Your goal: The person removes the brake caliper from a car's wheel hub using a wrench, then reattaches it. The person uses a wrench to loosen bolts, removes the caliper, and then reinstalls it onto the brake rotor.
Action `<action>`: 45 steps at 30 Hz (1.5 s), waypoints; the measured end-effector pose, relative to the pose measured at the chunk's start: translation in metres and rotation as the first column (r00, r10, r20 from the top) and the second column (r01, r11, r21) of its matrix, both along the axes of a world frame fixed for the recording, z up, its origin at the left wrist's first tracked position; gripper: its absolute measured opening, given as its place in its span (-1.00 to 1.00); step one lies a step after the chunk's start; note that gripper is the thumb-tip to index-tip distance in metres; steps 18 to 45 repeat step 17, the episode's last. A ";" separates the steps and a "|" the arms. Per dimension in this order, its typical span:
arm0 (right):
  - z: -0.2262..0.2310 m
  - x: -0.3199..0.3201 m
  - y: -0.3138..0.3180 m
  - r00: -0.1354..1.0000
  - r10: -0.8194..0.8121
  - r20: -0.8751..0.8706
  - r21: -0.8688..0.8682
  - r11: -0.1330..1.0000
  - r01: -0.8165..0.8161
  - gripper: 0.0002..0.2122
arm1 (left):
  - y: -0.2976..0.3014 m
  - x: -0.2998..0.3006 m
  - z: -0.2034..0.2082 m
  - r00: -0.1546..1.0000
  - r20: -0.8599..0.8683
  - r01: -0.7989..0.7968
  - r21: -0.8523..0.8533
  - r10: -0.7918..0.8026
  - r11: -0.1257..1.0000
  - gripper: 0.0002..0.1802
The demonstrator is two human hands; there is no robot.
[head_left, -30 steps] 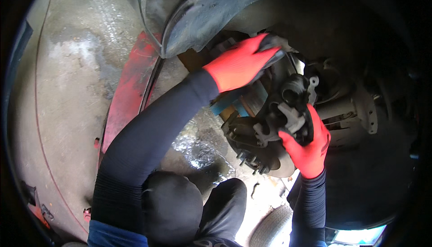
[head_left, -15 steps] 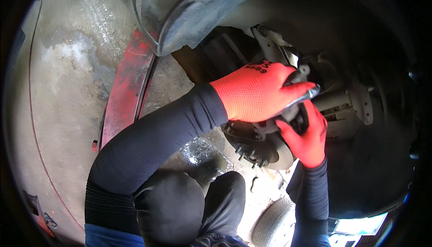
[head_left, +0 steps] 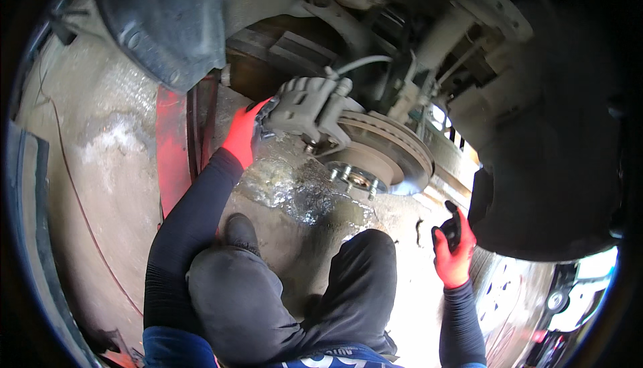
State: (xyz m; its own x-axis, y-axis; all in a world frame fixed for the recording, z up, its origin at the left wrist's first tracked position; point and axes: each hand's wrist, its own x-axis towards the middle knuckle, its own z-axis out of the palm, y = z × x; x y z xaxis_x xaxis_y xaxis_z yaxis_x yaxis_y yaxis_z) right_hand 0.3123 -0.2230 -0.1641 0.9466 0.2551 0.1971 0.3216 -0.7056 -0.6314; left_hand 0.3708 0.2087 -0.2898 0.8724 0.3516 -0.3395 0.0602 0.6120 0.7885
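Observation:
My left hand (head_left: 245,131), in a red glove with a dark coating, is closed at the left end of the grey brake caliper (head_left: 301,106), its fingertips partly hidden. The caliper sits over the left edge of the brake disc (head_left: 395,147), whose hub carries several wheel studs (head_left: 352,180). A pale hose (head_left: 365,63) runs from behind the caliper. My right hand (head_left: 455,247), gloved alike, hangs low to the right, apart from the disc. Its thumb and fingers are spread, with only the dark palm coating showing between them.
A strut (head_left: 435,56) rises behind the disc. Dark wheel-arch liner pieces (head_left: 171,26) hang at upper left and right. A red metal beam (head_left: 175,147) stands left of my arm. The concrete floor has a wet patch (head_left: 295,194). A wheel (head_left: 499,287) lies at lower right.
Both hands were together up near the strut. The left has moved down and left to the caliper; the right has dropped away and opened. My view has shifted, showing the whole disc.

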 end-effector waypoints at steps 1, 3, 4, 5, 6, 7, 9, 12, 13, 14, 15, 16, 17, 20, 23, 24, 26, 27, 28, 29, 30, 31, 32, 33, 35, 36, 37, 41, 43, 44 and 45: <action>-0.020 -0.010 -0.019 0.982 -0.108 -0.153 0.040 0.993 0.115 -0.48 | -0.001 0.002 -0.009 0.999 -0.033 -0.002 0.024 0.002 1.000 -0.64; -0.090 -0.033 -0.085 0.923 -0.269 -0.274 0.061 0.953 0.296 -0.49 | 0.007 0.009 -0.041 0.995 -0.087 0.044 0.061 -0.039 0.997 -0.59; -0.130 -0.049 -0.115 0.844 -0.381 -0.378 0.066 0.898 0.435 -0.52 | 0.004 0.009 -0.048 0.993 -0.103 0.067 0.037 -0.063 0.997 -0.56; -0.170 -0.066 -0.141 0.786 -0.432 -0.442 0.047 0.864 0.501 -0.59 | -0.001 0.009 -0.052 0.993 -0.114 0.019 0.072 -0.011 0.997 -0.55; -0.209 -0.086 -0.169 0.717 -0.486 -0.499 0.022 0.820 0.571 -0.65 | -0.002 0.011 -0.057 0.992 -0.110 0.077 0.164 -0.060 0.983 -0.54; -0.240 -0.105 -0.186 0.614 -0.472 -0.632 0.046 0.768 0.638 -0.69 | -0.007 0.012 -0.056 0.984 -0.159 0.110 0.210 -0.077 0.971 -0.56; -0.265 -0.127 -0.167 0.433 -0.400 -0.807 0.033 0.703 0.711 -0.71 | 0.010 0.003 -0.048 0.975 -0.174 0.174 0.212 -0.138 0.962 -0.60; -0.363 -0.185 -0.199 0.627 -0.301 -0.719 0.084 0.858 0.507 -0.73 | 0.017 0.008 -0.038 0.941 -0.073 0.333 0.010 -0.331 0.943 -0.61; -0.371 -0.198 -0.189 0.593 -0.283 -0.754 0.018 0.893 0.450 -0.70 | 0.016 0.005 -0.015 0.935 -0.069 0.346 -0.026 -0.347 0.938 -0.61; -0.377 -0.207 -0.187 0.565 -0.276 -0.777 -0.052 0.924 0.379 -0.65 | 0.014 0.007 0.003 0.932 -0.051 0.354 -0.071 -0.358 0.932 -0.59; -0.382 -0.213 -0.189 0.533 -0.297 -0.792 -0.177 0.948 0.265 -0.60 | 0.027 0.012 0.006 0.871 0.042 0.491 -0.097 -0.489 0.866 -0.57; -0.398 -0.219 -0.194 0.512 -0.329 -0.794 -0.296 0.944 0.149 -0.54 | 0.042 0.019 0.012 0.891 -0.019 0.454 0.072 -0.453 0.888 -0.57; -0.414 -0.224 -0.190 0.457 -0.452 -0.766 -0.454 0.884 0.114 -0.54 | 0.040 0.031 0.026 0.884 0.001 0.466 0.089 -0.468 0.880 -0.57; -0.414 -0.224 -0.190 0.457 -0.452 -0.766 -0.454 0.884 0.114 -0.54 | 0.040 0.031 0.026 0.884 0.001 0.466 0.089 -0.468 0.880 -0.57; -0.414 -0.224 -0.190 0.457 -0.452 -0.766 -0.454 0.884 0.114 -0.54 | 0.040 0.031 0.026 0.884 0.001 0.466 0.089 -0.468 0.880 -0.57; -0.414 -0.224 -0.190 0.457 -0.452 -0.766 -0.454 0.884 0.114 -0.54 | 0.040 0.031 0.026 0.884 0.001 0.466 0.089 -0.468 0.880 -0.57; -0.414 -0.224 -0.190 0.457 -0.452 -0.766 -0.454 0.884 0.114 -0.54 | 0.040 0.031 0.026 0.884 0.001 0.466 0.089 -0.468 0.880 -0.57; -0.414 -0.224 -0.190 0.457 -0.452 -0.766 -0.454 0.884 0.114 -0.54 | 0.040 0.031 0.026 0.884 0.001 0.466 0.089 -0.468 0.880 -0.57; -0.414 -0.224 -0.190 0.457 -0.452 -0.766 -0.454 0.884 0.114 -0.54 | 0.040 0.031 0.026 0.884 0.001 0.466 0.089 -0.468 0.880 -0.57; -0.414 -0.224 -0.190 0.457 -0.452 -0.766 -0.454 0.884 0.114 -0.54 | 0.040 0.031 0.026 0.884 0.001 0.466 0.089 -0.468 0.880 -0.57; -0.414 -0.224 -0.190 0.457 -0.452 -0.766 -0.454 0.884 0.114 -0.54 | 0.040 0.031 0.026 0.884 0.001 0.466 0.089 -0.468 0.880 -0.57; -0.414 -0.224 -0.190 0.457 -0.452 -0.766 -0.454 0.884 0.114 -0.54 | 0.040 0.031 0.026 0.884 0.001 0.466 0.089 -0.468 0.880 -0.57; -0.414 -0.224 -0.190 0.457 -0.452 -0.766 -0.454 0.884 0.114 -0.54 | 0.040 0.031 0.026 0.884 0.001 0.466 0.089 -0.468 0.880 -0.57; -0.414 -0.224 -0.190 0.457 -0.452 -0.766 -0.454 0.884 0.114 -0.54 | 0.040 0.031 0.026 0.884 0.001 0.466 0.089 -0.468 0.880 -0.57; -0.414 -0.224 -0.190 0.457 -0.452 -0.766 -0.454 0.884 0.114 -0.54 | 0.040 0.031 0.026 0.884 0.001 0.466 0.089 -0.468 0.880 -0.57; -0.414 -0.224 -0.190 0.457 -0.452 -0.766 -0.454 0.884 0.114 -0.54 | 0.040 0.031 0.026 0.884 0.001 0.466 0.089 -0.468 0.880 -0.57; -0.414 -0.224 -0.190 0.457 -0.452 -0.766 -0.454 0.884 0.114 -0.54 | 0.040 0.031 0.026 0.884 0.001 0.466 0.089 -0.468 0.880 -0.57; -0.414 -0.224 -0.190 0.457 -0.452 -0.766 -0.454 0.884 0.114 -0.54 | 0.040 0.031 0.026 0.884 0.001 0.466 0.089 -0.468 0.880 -0.57; -0.414 -0.224 -0.190 0.457 -0.452 -0.766 -0.454 0.884 0.114 -0.54 | 0.040 0.031 0.026 0.884 0.001 0.466 0.089 -0.468 0.880 -0.57; -0.414 -0.224 -0.190 0.457 -0.452 -0.766 -0.454 0.884 0.114 -0.54 | 0.040 0.031 0.026 0.884 0.001 0.466 0.089 -0.468 0.880 -0.57; -0.414 -0.224 -0.190 0.457 -0.452 -0.766 -0.454 0.884 0.114 -0.54 | 0.040 0.031 0.026 0.884 0.001 0.466 0.089 -0.468 0.880 -0.57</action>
